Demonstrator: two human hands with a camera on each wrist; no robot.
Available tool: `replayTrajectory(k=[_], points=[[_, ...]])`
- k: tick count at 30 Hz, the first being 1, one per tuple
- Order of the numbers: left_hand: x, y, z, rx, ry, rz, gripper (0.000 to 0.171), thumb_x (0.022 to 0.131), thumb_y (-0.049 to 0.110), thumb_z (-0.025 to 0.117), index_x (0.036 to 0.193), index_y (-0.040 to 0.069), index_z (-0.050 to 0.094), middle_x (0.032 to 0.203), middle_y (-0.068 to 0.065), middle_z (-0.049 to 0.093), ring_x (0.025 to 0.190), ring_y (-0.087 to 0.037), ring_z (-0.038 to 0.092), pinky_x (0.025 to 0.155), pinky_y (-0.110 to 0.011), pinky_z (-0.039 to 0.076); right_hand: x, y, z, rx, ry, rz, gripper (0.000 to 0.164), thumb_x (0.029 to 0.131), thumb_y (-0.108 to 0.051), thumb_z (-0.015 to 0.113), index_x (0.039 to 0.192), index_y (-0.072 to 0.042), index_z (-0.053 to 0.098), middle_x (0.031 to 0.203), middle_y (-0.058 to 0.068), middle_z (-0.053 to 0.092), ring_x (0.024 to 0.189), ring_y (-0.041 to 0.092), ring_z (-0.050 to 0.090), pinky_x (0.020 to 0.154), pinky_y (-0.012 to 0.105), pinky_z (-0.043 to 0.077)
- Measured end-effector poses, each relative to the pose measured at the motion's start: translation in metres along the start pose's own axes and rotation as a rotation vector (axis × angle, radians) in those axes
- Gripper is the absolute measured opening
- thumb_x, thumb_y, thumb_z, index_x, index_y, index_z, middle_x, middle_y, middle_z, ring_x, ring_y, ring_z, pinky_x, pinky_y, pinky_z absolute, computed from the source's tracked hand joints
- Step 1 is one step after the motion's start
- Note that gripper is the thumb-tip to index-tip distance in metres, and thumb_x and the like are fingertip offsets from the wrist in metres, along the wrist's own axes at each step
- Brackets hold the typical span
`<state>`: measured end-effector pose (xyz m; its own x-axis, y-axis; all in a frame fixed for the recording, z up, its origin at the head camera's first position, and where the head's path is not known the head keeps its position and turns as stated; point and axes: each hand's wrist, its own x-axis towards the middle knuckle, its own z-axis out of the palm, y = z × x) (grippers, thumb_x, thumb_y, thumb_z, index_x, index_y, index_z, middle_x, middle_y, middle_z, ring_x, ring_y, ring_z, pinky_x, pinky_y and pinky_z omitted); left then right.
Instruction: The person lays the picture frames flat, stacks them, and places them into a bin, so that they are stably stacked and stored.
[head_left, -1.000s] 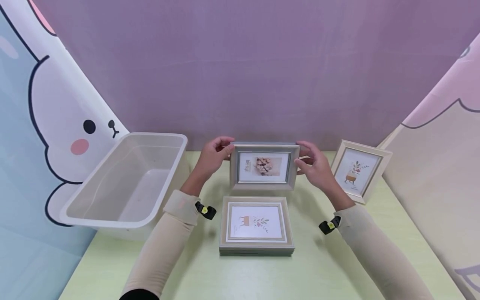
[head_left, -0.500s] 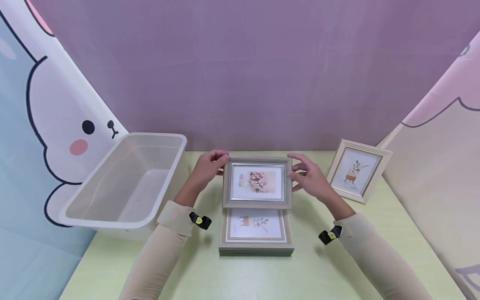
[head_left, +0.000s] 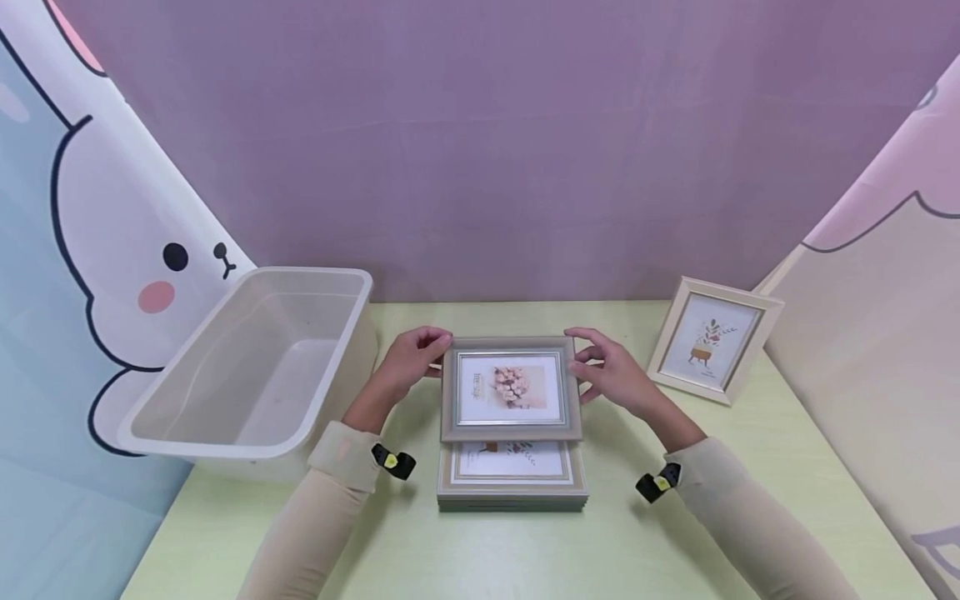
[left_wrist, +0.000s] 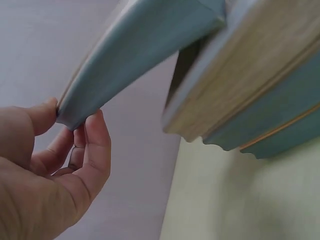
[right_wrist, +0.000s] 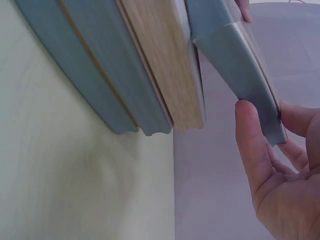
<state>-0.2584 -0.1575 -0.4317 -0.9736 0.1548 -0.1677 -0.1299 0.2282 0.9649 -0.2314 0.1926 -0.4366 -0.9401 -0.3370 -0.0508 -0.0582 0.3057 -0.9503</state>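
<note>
A picture frame (head_left: pixel 512 430) with a pink flower print is held by both hands over a stack of picture frames (head_left: pixel 517 503). Its near edge meets the top of the stack, while its far edge is raised, as both wrist views show. My left hand (head_left: pixel 405 364) pinches the far left corner between thumb and fingers. On the opposite side, my right hand (head_left: pixel 611 371) pinches the far right corner, thumb on the face and fingers (right_wrist: pixel 250 145) underneath. The uppermost frame of the stack (left_wrist: pixel 240 65) has a plant print, partly covered by the held one.
To the left stands a translucent plastic tub (head_left: pixel 352 333) with nothing inside. Another picture frame (head_left: pixel 716 342) stands tilted at the back right of the pale green table (head_left: pixel 480 558). A purple backdrop (head_left: pixel 517 150) rises behind the table.
Both hands have brought the flower-print frame toward the person and down, from upright behind the stack to lying tilted over its far part. The stack and the other frame have stayed put.
</note>
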Motion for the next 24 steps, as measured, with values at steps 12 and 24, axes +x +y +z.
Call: replayTrajectory(k=[12, 24], points=[[-0.007, -0.016, 0.001, 0.027, -0.056, -0.072, 0.033, 0.104, 0.024, 0.059, 0.125, -0.001, 0.064, 0.112, -0.015, 0.068, 0.09, -0.02, 0.07, 0.08, -0.034, 0.063, -0.007, 0.007, 0.005, 0.003, -0.065, 0.081, 0.055, 0.101, -0.008, 0.061, 0.152, -0.016, 0.041, 0.113, 0.025, 0.061, 0.086, 0.025, 0.07, 0.067, 0.048, 0.064], [-0.018, -0.027, 0.001, 0.112, -0.11, -0.106, 0.032, 0.104, 0.024, 0.059, 0.124, -0.001, 0.066, 0.107, -0.014, 0.07, 0.088, -0.018, 0.069, 0.082, -0.032, 0.062, -0.021, 0.011, 0.011, 0.048, -0.103, 0.164, 0.055, 0.1, -0.009, 0.063, 0.151, -0.009, 0.042, 0.11, 0.021, 0.055, 0.085, 0.025, 0.068, 0.067, 0.044, 0.064]])
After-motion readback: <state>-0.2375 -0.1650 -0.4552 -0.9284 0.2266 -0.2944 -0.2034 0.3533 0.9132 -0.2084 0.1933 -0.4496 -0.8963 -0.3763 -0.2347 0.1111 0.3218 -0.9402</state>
